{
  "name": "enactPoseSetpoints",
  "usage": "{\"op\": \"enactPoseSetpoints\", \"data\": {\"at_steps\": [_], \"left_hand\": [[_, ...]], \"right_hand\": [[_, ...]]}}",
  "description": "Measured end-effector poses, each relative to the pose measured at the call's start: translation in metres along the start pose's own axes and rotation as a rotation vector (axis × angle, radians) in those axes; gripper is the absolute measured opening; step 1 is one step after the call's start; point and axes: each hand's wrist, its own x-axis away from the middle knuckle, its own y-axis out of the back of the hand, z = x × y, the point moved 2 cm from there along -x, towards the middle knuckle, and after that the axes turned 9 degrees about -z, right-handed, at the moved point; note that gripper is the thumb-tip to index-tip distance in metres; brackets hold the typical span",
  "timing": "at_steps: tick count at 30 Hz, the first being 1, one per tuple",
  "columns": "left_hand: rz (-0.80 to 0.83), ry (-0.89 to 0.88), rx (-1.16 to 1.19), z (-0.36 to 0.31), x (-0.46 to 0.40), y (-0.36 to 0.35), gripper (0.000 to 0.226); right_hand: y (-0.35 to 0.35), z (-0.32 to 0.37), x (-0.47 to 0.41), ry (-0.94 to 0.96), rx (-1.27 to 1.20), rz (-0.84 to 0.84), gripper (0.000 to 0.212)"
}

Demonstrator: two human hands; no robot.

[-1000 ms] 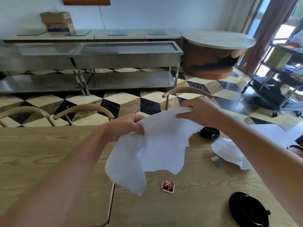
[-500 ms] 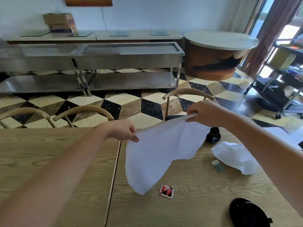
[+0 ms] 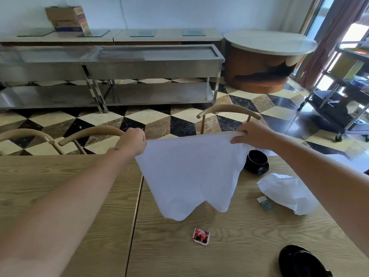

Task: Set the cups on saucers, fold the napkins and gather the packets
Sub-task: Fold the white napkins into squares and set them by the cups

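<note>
One white napkin (image 3: 191,172) is held up above the wooden table (image 3: 229,242), stretched by its top edge between two hands. Its left corner is pinched by the left hand (image 3: 132,143), whose fingers are curled closed on the cloth, and its right corner is gripped by the right hand (image 3: 252,136), with the edge bunched under the fingers. The lower edge hangs free in two points, clear of the tabletop.

A second napkin (image 3: 287,191) is seen crumpled on the table to the right. Two packets are counted: a red one (image 3: 201,236) lies near, below the hanging cloth, and a grey one (image 3: 265,203) lies just beside the crumpled napkin. One black cup (image 3: 256,161) is set on a black saucer (image 3: 262,170) at the far right, partly hidden by the held napkin. A second black saucer (image 3: 299,260) is seen at the near right edge. Three chair backs are visible beyond the table.
</note>
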Motion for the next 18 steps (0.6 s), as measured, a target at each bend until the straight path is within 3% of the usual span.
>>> {"op": "enactPoseSetpoints", "data": {"at_steps": [4, 7, 10, 13, 18], "left_hand": [[-0.281, 0.093, 0.223, 0.003, -0.020, 0.006, 0.027], [-0.432, 0.107, 0.307, 0.002, -0.031, 0.008, 0.025], [-0.502, 0.076, 0.299, 0.001, -0.040, 0.013, 0.021], [-0.573, 0.039, 0.254, 0.005, -0.041, 0.018, 0.019], [-0.600, -0.014, 0.243, 0.019, -0.018, 0.015, 0.015]], "right_hand": [[-0.006, -0.009, -0.013, -0.074, -0.266, -0.136, 0.039], [-0.016, -0.016, -0.026, -0.115, -0.402, -0.087, 0.032], [-0.019, -0.017, -0.040, -0.063, -0.285, -0.057, 0.024], [-0.013, -0.015, -0.049, -0.082, -0.273, -0.174, 0.010], [-0.011, -0.001, -0.036, -0.085, -0.288, -0.337, 0.007]]}}
